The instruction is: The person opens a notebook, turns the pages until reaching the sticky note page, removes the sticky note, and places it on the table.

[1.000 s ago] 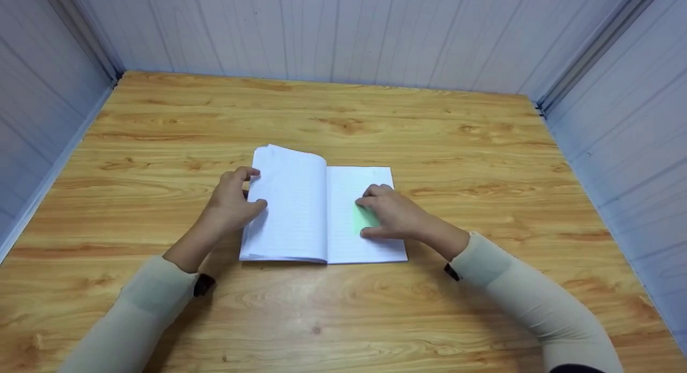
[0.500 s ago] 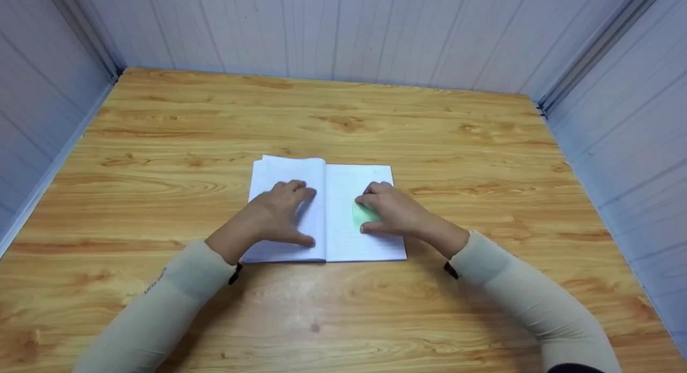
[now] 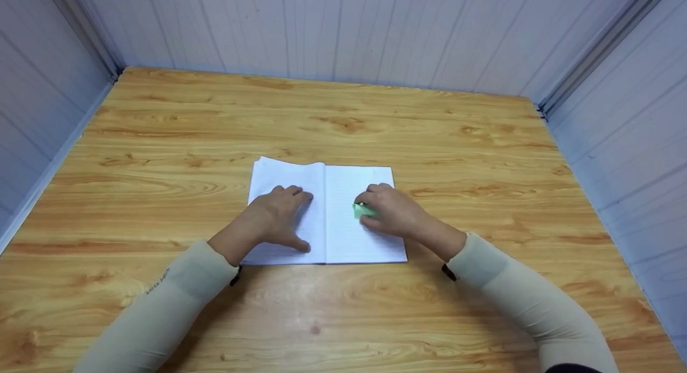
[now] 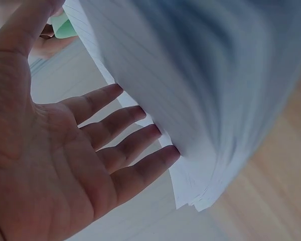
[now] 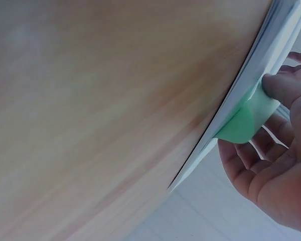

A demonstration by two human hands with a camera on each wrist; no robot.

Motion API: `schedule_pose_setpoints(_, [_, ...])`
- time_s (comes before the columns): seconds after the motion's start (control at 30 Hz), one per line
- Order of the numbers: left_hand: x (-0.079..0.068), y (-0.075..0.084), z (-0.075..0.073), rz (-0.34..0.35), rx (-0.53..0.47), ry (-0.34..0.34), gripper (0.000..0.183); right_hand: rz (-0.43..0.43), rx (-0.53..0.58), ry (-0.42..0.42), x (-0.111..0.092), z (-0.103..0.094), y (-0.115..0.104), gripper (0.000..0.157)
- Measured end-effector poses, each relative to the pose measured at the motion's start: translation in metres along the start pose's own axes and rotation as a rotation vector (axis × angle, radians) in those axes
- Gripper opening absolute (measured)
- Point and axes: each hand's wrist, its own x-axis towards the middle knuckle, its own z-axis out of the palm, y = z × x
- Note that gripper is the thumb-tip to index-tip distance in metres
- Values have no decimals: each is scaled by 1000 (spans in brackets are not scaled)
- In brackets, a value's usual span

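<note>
An open notebook with white lined pages lies flat, its left stack bulging slightly. On the left page my left hand rests with fingers spread; in the left wrist view its fingertips touch the paper. Over the right page, my right hand pinches a small green sticky note between thumb and fingers. The right wrist view shows the green note bowed up, with the thumb at one edge and fingers at the other. Part of the note is hidden behind the hand in the head view.
The notebook lies on a wood-grain table. Pale panel walls stand at its back and both sides. Light sleeves cover both forearms, and a dark band shows at each wrist.
My left hand has moved right from the left page's outer edge onto the page, which now lies flatter. Beneath my right hand the green note has gone from flat to bent, thumb and fingers closer together.
</note>
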Motion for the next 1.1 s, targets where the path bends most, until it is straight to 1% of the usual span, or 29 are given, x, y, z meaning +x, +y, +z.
schedule_pose_setpoints(0.07, [0,0,0,0,3,-3,106,12,-5,16,0,0,-1,26])
schedule_pose_setpoints(0.2, [-1,1,1,15,12,12,104,14,-8,64,0,-1,-1,23])
schedule_pose_setpoints(0.33, [-2,1,1,21,22,19,103,26,10,94,-1,-2,1,22])
schedule_pose_setpoints(0.43, [-1,1,0,19,24,15,104,69,35,99,-3,-5,2,23])
schedule_pose_setpoints(0.57, [-1,1,0,8,17,11,104,156,89,123,-4,-9,4,26])
schedule_pose_setpoints(0.67, [-1,1,0,-1,8,9,104,227,159,169,-6,-13,6,29])
schedule_pose_setpoints(0.73, [-1,1,0,-4,7,6,104,263,214,215,-8,-16,8,30])
schedule_pose_setpoints(0.83, [-1,1,0,-4,12,5,104,291,266,276,-12,-22,13,31])
schedule_pose_setpoints(0.87, [-1,1,0,-4,13,4,104,293,267,289,-14,-23,15,31])
schedule_pose_setpoints(0.9, [-1,1,0,-4,13,4,104,289,253,300,-16,-25,18,31])
schedule_pose_setpoints(0.97, [-2,2,-1,-4,12,3,105,269,187,310,-20,-28,26,30])
schedule_pose_setpoints(1.03, [-2,2,-1,-3,10,4,105,234,88,321,-25,-31,37,29])
schedule_pose_setpoints(1.1, [-3,2,0,4,9,7,104,201,-35,331,-28,-32,50,27])
